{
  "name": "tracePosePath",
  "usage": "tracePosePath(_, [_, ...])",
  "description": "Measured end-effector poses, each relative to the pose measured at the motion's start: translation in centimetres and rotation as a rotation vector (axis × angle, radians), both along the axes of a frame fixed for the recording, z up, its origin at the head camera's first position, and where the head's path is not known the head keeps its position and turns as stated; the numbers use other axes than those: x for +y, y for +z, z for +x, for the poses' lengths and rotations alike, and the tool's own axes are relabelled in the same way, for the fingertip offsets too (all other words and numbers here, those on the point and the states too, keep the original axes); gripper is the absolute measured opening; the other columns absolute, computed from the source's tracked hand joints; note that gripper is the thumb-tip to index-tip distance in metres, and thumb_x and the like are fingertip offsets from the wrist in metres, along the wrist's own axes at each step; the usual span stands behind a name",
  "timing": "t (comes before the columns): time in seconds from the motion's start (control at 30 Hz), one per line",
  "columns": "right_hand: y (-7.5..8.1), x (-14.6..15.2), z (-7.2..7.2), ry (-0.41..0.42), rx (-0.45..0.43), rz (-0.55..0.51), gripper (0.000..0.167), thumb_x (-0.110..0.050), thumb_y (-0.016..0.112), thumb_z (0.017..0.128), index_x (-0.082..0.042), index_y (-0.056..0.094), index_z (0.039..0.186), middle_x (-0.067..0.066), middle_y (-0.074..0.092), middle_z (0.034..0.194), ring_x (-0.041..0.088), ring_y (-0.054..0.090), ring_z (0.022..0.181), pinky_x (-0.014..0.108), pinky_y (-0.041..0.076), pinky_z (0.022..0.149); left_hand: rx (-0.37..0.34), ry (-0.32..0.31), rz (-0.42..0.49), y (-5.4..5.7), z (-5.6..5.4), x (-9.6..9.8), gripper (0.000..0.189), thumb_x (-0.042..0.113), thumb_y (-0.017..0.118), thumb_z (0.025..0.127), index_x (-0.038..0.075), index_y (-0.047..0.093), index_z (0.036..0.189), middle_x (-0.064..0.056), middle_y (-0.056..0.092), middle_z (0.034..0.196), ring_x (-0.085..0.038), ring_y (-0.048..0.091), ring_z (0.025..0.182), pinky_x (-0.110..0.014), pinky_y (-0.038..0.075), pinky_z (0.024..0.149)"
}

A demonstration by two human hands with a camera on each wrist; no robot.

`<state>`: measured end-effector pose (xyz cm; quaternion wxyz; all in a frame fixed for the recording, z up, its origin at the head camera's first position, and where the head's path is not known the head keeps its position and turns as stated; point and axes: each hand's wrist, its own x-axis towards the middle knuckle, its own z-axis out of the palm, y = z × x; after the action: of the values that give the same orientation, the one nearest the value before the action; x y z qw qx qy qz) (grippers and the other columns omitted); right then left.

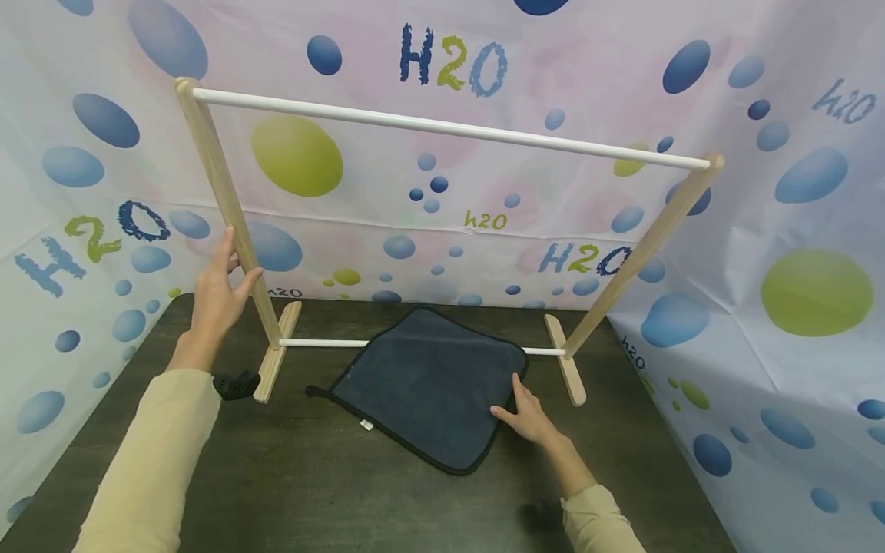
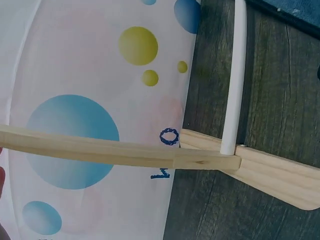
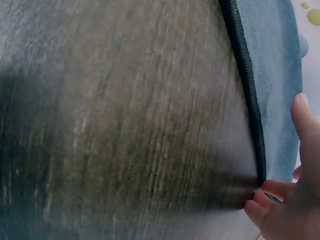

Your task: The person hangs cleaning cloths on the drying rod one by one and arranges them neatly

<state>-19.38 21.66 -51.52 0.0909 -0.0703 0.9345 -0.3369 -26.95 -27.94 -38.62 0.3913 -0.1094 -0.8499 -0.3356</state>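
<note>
In the head view, my left hand [image 1: 216, 292] is at the left post [image 1: 224, 188] of a wooden rack, its thumb across the post and its fingers loosely extended beside it. A dark blue-grey cloth [image 1: 429, 392] with black edging, a corner loop and a small white label lies on the table, covering part of the rack's lower white rod [image 1: 323, 343]. At the cloth's right edge is my right hand [image 1: 528, 415], thumb spread from the fingers. The right wrist view shows its fingertips [image 3: 255, 210] at the black edge.
The rack's upper white rod [image 1: 449, 129] runs between the left post and the right post [image 1: 643, 246]. Flat wooden feet [image 1: 565, 361] stand on the dark wooden table [image 1: 311, 476]. A patterned backdrop [image 1: 387, 177] surrounds the table at the back and sides.
</note>
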Motion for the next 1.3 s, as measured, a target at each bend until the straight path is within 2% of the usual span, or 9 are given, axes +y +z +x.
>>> tracePosePath(0.2, [-0.4,0.0,0.0,-0.027,0.036,0.059,0.088,-0.033,0.065,0.083,0.009,0.014,0.142,0.036,0.027,0.138,0.054,0.025,0.123,0.063,0.025,0.098,0.012,0.013,-0.026,-0.2,-0.1,-0.3,0.075,-0.007,0.066,0.078,0.007,0.031,0.142,-0.030,0.052,0.120,-0.049,0.058,0.089,-0.059,0.046,0.073])
tracePosePath(0.37, [-0.6,-0.6,-0.2,-0.037,0.074,0.151,0.089,-0.035,0.070,0.079,0.004,0.020,0.142,0.031,0.037,0.130,0.049,0.035,0.115,0.061,0.035,0.089,0.039,-0.017,-0.055,-0.4,-0.4,-0.5,0.076,-0.009,0.065,0.078,0.005,0.028,0.142,-0.032,0.051,0.120,-0.050,0.059,0.086,-0.058,0.047,0.071])
tracePosePath(0.47, [-0.7,-1.0,-0.3,-0.053,0.090,0.189,0.090,-0.036,0.072,0.077,0.001,0.023,0.143,0.027,0.039,0.126,0.044,0.038,0.110,0.059,0.038,0.083,0.035,-0.034,-0.064,-0.6,-0.5,-0.5,0.079,-0.011,0.062,0.079,0.010,0.023,0.144,-0.034,0.050,0.119,-0.051,0.058,0.086,-0.058,0.047,0.070])
tracePosePath(0.67, [-0.9,-1.6,-0.7,-0.082,0.119,0.206,0.089,-0.031,0.076,0.073,-0.003,0.027,0.142,0.025,0.037,0.125,0.041,0.036,0.109,0.054,0.038,0.079,0.010,-0.033,-0.054,-0.6,-0.6,-0.4,0.085,-0.012,0.058,0.081,0.020,0.015,0.147,-0.038,0.050,0.114,-0.054,0.056,0.086,-0.060,0.047,0.068])
tracePosePath(0.9, [-1.0,-1.9,-1.3,-0.092,0.133,0.173,0.086,-0.023,0.078,0.071,-0.001,0.032,0.140,0.023,0.044,0.122,0.039,0.040,0.106,0.054,0.039,0.081,0.002,-0.026,-0.043,-0.4,-0.7,-0.3,0.084,-0.012,0.058,0.082,0.021,0.016,0.147,-0.038,0.051,0.111,-0.054,0.056,0.086,-0.059,0.047,0.068])
tracePosePath(1.07, [-1.2,-1.9,-1.8,-0.073,0.171,0.118,0.074,-0.015,0.078,0.069,0.002,0.043,0.132,0.017,0.052,0.104,0.033,0.045,0.094,0.048,0.041,0.079,0.017,-0.020,-0.054,-0.5,-0.8,-0.4,0.085,-0.012,0.059,0.081,0.021,0.015,0.147,-0.038,0.052,0.110,-0.053,0.057,0.085,-0.059,0.047,0.067])
tracePosePath(1.2, [-1.4,-2.0,-2.0,-0.041,0.204,0.076,0.056,-0.009,0.076,0.070,0.002,0.054,0.120,0.008,0.051,0.086,0.027,0.047,0.083,0.043,0.041,0.075,0.014,-0.019,-0.058,-0.5,-0.9,-0.5,0.085,-0.011,0.059,0.082,0.021,0.015,0.147,-0.038,0.052,0.110,-0.053,0.057,0.085,-0.059,0.047,0.067])
tracePosePath(1.3, [-1.5,-2.2,-2.0,-0.039,0.212,0.045,0.042,-0.007,0.074,0.072,0.001,0.060,0.110,0.007,0.051,0.081,0.024,0.048,0.078,0.040,0.042,0.069,0.005,-0.020,-0.050,-0.5,-1.0,-0.5,0.086,-0.012,0.059,0.081,0.022,0.015,0.147,-0.039,0.052,0.109,-0.054,0.057,0.085,-0.060,0.046,0.068])
